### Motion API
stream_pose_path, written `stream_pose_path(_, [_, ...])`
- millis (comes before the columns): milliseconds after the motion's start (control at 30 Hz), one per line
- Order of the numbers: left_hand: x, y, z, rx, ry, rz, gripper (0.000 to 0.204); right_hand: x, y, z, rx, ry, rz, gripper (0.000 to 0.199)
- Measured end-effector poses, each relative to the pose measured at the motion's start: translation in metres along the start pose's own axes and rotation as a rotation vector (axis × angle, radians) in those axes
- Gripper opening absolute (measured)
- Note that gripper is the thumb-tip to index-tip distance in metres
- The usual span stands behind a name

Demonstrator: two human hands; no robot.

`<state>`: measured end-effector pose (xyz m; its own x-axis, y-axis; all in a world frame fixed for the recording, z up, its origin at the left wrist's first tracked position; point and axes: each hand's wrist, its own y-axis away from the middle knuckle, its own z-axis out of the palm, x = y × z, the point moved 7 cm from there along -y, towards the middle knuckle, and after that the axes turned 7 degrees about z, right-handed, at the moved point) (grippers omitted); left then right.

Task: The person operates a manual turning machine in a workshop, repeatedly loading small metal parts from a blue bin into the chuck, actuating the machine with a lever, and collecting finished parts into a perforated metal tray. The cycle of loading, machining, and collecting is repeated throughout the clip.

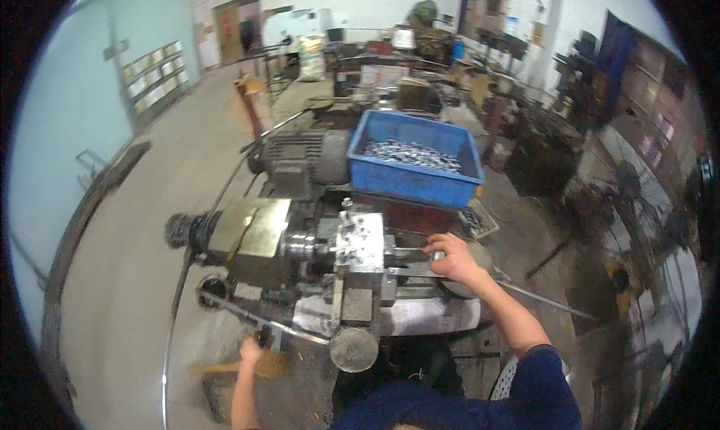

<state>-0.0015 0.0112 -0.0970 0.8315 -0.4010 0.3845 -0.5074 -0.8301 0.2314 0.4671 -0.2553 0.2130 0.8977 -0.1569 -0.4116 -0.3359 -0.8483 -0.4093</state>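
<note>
A small lathe-like machine with a grey headstock and a bright metal tool block stands in front of me. My right hand is at the right end of the machine, fingers curled round a small shiny metal part. A thin metal rod runs between the block and those fingers. Lower left, my left hand closes at a dark handle, just below a long metal bar; blur hides the exact grip. A round knob sits at the block's near end.
Behind the machine, a blue bin holds many small metal parts. An electric motor is left of it. White cloth or paper lies under the machine's near side. A long rod sticks out right. Other machinery lines the right side.
</note>
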Motion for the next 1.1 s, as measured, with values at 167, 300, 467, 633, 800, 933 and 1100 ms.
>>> stream_pose_path(167, [0.012,-0.021,-0.02,-0.215,-0.781,0.244,0.028,0.101,0.099,-0.045,-0.162,0.187,0.481,0.032])
stream_pose_path(300, [-0.021,-0.034,-0.013,-0.157,-0.759,0.094,0.025,0.182,0.18,-0.09,-0.06,0.372,0.745,0.039])
stream_pose_path(467, [-0.022,0.001,-0.064,0.0,-0.242,0.004,0.042,0.288,0.327,-0.127,-0.172,0.691,1.124,0.043])
stream_pose_path(633, [-0.049,0.015,-0.111,0.315,0.624,-0.13,0.05,0.284,0.359,-0.109,-0.17,0.749,1.215,0.033])
stream_pose_path(800, [0.016,0.016,-0.129,0.365,0.982,-0.178,0.061,0.225,0.417,-0.07,-0.363,0.576,1.12,0.027])
stream_pose_path(933, [0.059,0.011,-0.121,0.405,1.018,-0.225,0.054,0.16,0.445,-0.016,-0.22,0.018,1.198,0.018])
stream_pose_path(1100, [0.038,-0.013,-0.102,0.514,0.981,-0.148,0.04,0.07,0.414,0.025,0.095,-0.633,1.279,0.017])
